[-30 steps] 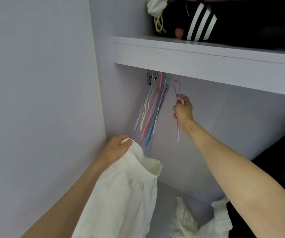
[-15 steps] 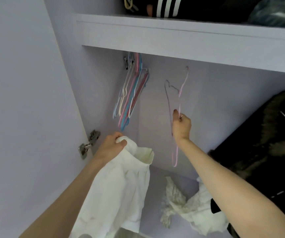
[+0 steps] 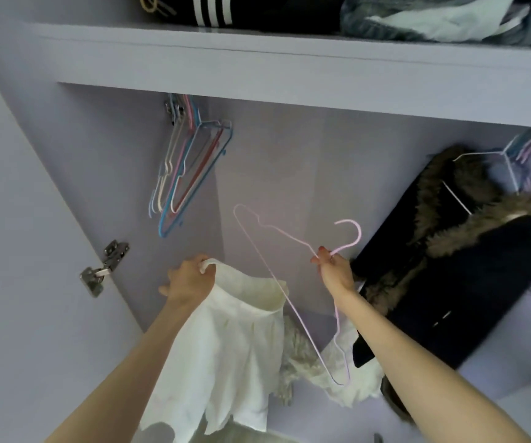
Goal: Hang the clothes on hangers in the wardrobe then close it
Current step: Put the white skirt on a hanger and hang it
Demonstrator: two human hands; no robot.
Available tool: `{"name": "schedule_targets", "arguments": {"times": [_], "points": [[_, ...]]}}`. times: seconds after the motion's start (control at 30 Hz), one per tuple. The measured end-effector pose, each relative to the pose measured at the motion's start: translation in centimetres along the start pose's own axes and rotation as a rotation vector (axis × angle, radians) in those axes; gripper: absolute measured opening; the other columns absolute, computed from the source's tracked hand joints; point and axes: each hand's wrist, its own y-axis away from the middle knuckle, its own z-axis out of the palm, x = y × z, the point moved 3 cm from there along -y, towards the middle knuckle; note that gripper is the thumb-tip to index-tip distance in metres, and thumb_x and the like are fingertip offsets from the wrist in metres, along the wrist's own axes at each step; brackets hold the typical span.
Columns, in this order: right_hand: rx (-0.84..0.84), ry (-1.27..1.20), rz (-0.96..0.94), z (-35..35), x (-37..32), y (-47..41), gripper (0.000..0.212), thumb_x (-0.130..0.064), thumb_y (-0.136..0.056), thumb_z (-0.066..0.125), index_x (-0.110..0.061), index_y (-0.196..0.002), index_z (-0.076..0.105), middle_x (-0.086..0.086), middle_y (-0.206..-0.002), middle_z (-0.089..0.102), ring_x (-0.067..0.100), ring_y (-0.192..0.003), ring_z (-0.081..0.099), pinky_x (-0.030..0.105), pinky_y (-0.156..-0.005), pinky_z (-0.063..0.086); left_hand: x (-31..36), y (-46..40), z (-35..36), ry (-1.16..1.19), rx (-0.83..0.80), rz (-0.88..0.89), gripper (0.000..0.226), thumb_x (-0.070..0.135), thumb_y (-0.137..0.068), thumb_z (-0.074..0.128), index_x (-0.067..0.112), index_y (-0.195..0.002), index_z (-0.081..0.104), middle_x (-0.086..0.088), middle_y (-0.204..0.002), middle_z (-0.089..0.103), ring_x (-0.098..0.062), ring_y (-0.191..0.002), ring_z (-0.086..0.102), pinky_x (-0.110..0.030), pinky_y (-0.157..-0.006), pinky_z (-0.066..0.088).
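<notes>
Inside the lilac wardrobe [image 3: 289, 174], a bunch of thin coloured wire hangers [image 3: 187, 167] hung at the far left under the pale lilac shelf [image 3: 289, 68], and a dark coat with a shaggy brown fur collar [image 3: 449, 266] hung at the right beside a few more pastel hangers [image 3: 526, 148]. On top of that shelf lay folded dark clothing with white stripes [image 3: 213, 11] and a grey-and-white bundle [image 3: 433, 17]. On the wardrobe floor sat a crumpled heap of white, lacy fabric [image 3: 331, 362].

Your right hand [image 3: 334, 270] had its fingers curled tight around the neck of a slim pink wire hanger [image 3: 270, 273], which was off the rail, tilted, with its hook pointing up and right. Your left hand [image 3: 190, 279] gripped the top edge of a soft cream-white pleated garment [image 3: 225, 353], which hung limp below your fist, just left of the hanger and touching its long bar. A metal door hinge [image 3: 104, 266] showed at the left.
</notes>
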Motion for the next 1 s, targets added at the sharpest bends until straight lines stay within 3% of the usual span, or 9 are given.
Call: {"name": "schedule_targets", "arguments": {"times": [0.07, 0.13, 0.23, 0.37, 0.47, 0.73, 0.8, 0.9, 1.0], "points": [[-0.089, -0.095, 0.069, -0.8, 0.7, -0.1, 0.037, -0.025, -0.098, 0.043, -0.016, -0.072, 0.068, -0.002, -0.053, 0.043, 0.005, -0.040, 0.042, 0.016, -0.043, 0.034, 0.1, 0.5, 0.5, -0.063, 0.030, -0.062, 0.025, 0.020, -0.093, 0.037, 0.027, -0.104, 0.058, -0.004, -0.109, 0.054, -0.032, -0.118, 0.038, -0.039, -0.095, 0.031], [-0.116, -0.068, 0.117, -1.6, 1.1, 0.1, 0.035, -0.021, -0.097, 0.045, -0.017, -0.072, 0.068, -0.004, -0.048, 0.041, 0.003, -0.030, 0.036, 0.011, -0.035, 0.026, -0.2, 0.5, 0.9, -0.020, 0.058, -0.076, 0.028, 0.021, -0.094, 0.035, 0.021, -0.108, 0.060, -0.009, -0.114, 0.058, -0.035, -0.115, 0.041, -0.043, -0.099, 0.035], [-0.046, -0.027, 0.104, -3.2, 1.7, 0.2, 0.042, -0.026, -0.096, 0.047, -0.017, -0.056, 0.060, -0.004, -0.055, 0.056, 0.011, -0.056, 0.046, 0.022, -0.057, 0.037, -0.8, 0.5, 1.2, -0.001, 0.097, -0.121, 0.030, 0.021, -0.094, 0.034, 0.017, -0.108, 0.059, -0.014, -0.114, 0.059, -0.038, -0.112, 0.045, -0.048, -0.100, 0.037], [0.050, 0.064, -0.008, -5.1, 2.0, 0.6, 0.048, -0.036, -0.097, 0.046, -0.006, -0.063, 0.060, 0.003, -0.066, 0.060, 0.026, -0.078, 0.055, 0.032, -0.075, 0.040, 0.0, 1.3, 1.3, -0.042, 0.150, -0.076, 0.030, 0.017, -0.094, 0.038, 0.010, -0.113, 0.060, -0.018, -0.116, 0.057, -0.039, -0.116, 0.043, -0.048, -0.101, 0.034], [0.120, 0.135, -0.067, -6.1, 2.0, 0.5, 0.047, -0.033, -0.097, 0.045, -0.008, -0.063, 0.063, 0.016, -0.078, 0.068, 0.036, -0.086, 0.059, 0.039, -0.086, 0.043, 0.1, 1.1, 1.3, -0.012, 0.178, 0.028, 0.026, 0.010, -0.092, 0.043, 0.003, -0.108, 0.062, -0.018, -0.105, 0.064, -0.038, -0.101, 0.055, -0.044, -0.095, 0.042], [0.023, 0.185, -0.279, -3.5, -1.3, 1.4, 0.048, -0.030, -0.098, 0.046, 0.004, -0.074, 0.070, -0.004, -0.054, 0.055, 0.019, -0.062, 0.051, 0.028, -0.070, 0.037, 2.4, 2.5, 0.9, -0.217, 0.286, 0.267, 0.025, 0.018, -0.089, 0.054, 0.011, -0.111, 0.065, -0.016, -0.108, 0.063, -0.036, -0.101, 0.048, -0.042, -0.086, 0.041], [-0.017, 0.216, -0.381, -2.2, -2.8, 2.5, 0.050, -0.029, -0.098, 0.046, 0.004, -0.067, 0.068, 0.001, -0.056, 0.061, 0.017, -0.056, 0.051, 0.026, -0.066, 0.034, 3.4, 2.9, 0.9, -0.265, 0.293, 0.344, 0.025, 0.017, -0.088, 0.056, 0.012, -0.111, 0.066, -0.015, -0.108, 0.064, -0.035, -0.100, 0.049, -0.040, -0.084, 0.041], [-0.029, 0.343, -0.596, -0.1, -4.1, 4.0, 0.055, -0.032, -0.098, 0.045, -0.004, -0.053, 0.058, 0.015, -0.068, 0.069, 0.031, -0.066, 0.061, 0.032, -0.065, 0.037, 4.6, 3.4, 0.8, -0.245, 0.281, 0.418, 0.022, 0.018, -0.088, 0.057, 0.012, -0.106, 0.069, -0.013, -0.101, 0.067, -0.031, -0.094, 0.054, -0.037, -0.076, 0.047], [-0.144, 0.404, -0.616, 2.8, -4.4, 5.6, 0.059, -0.044, -0.097, 0.040, -0.004, -0.059, 0.059, 0.013, -0.065, 0.064, 0.030, -0.067, 0.059, 0.032, -0.067, 0.038, 6.5, 4.7, 1.0, -0.138, 0.263, 0.449, 0.019, 0.019, -0.089, 0.056, 0.013, -0.101, 0.070, -0.005, -0.084, 0.063, -0.025, -0.082, 0.055, -0.028, -0.065, 0.040]]}}
